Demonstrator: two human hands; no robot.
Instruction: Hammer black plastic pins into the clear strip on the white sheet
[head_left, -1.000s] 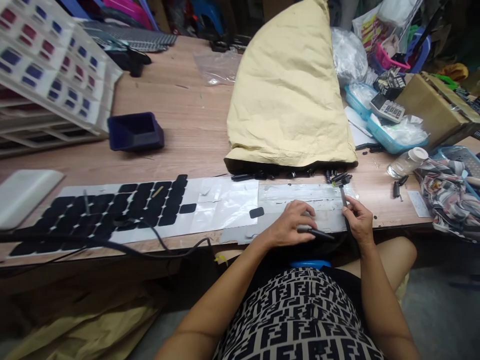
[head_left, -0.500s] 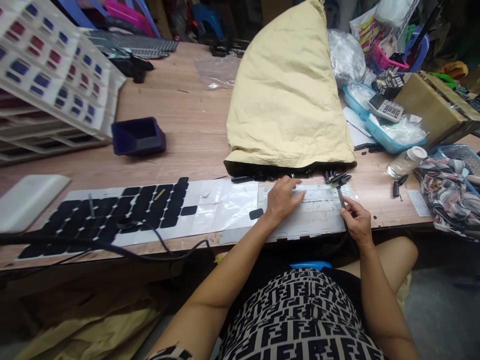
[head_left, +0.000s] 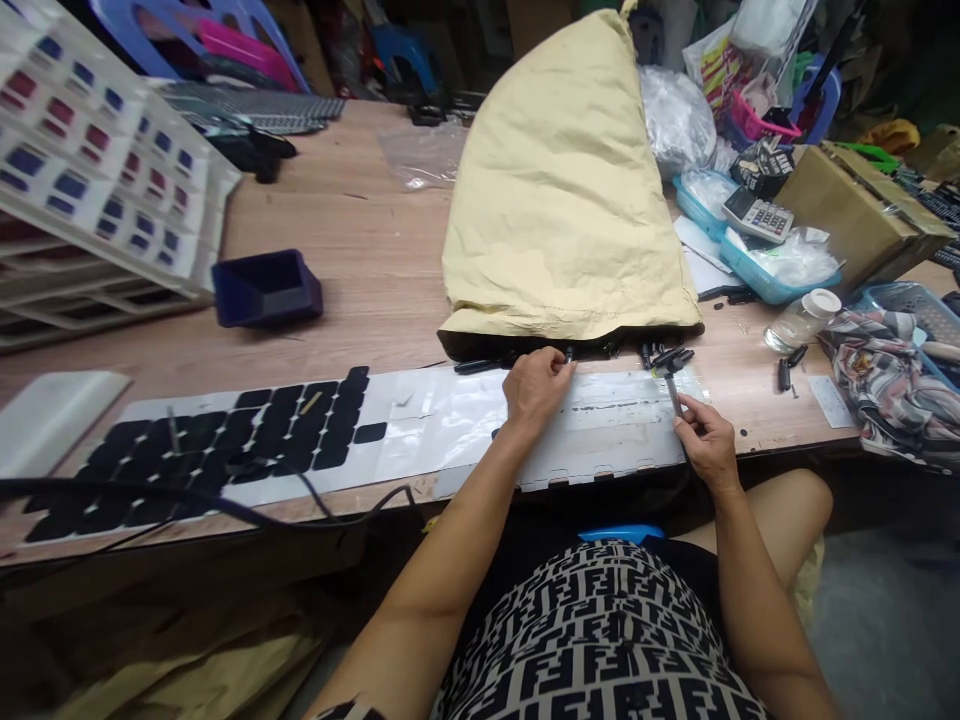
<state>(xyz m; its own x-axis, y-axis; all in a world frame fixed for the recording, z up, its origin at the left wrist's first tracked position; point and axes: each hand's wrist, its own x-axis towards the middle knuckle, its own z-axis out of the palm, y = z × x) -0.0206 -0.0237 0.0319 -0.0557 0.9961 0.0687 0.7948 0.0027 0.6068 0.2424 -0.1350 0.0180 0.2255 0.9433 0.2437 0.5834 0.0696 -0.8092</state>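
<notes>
My left hand (head_left: 534,392) is at the mouth of the yellow-beige sack (head_left: 566,190), its fingers closed in a pinch by a small dark piece with a shiny end (head_left: 570,354). Whether that piece is in the fingertips is hard to tell. Several other small black pieces (head_left: 480,365) lie along the sack's dark edge. My right hand (head_left: 705,438) is closed around the grey shaft of a hammer-shaped tool with a black head (head_left: 673,362), held over the right end of a white board (head_left: 607,440). The tool's exact kind does not show.
White sheeting with rows of black rounded patches (head_left: 285,430) runs leftward, crossed by a black cable (head_left: 150,488). A dark blue bin (head_left: 268,290) and white crate (head_left: 112,150) stand at left. On the right are a jar (head_left: 802,320), blue baskets (head_left: 780,275) and bunched cloth (head_left: 870,380).
My left hand has moved from above the white board, fingers spread, to the sack's edge, fingers now pinched. My right hand still holds the tool in nearly the same place. The view has shifted slightly.
</notes>
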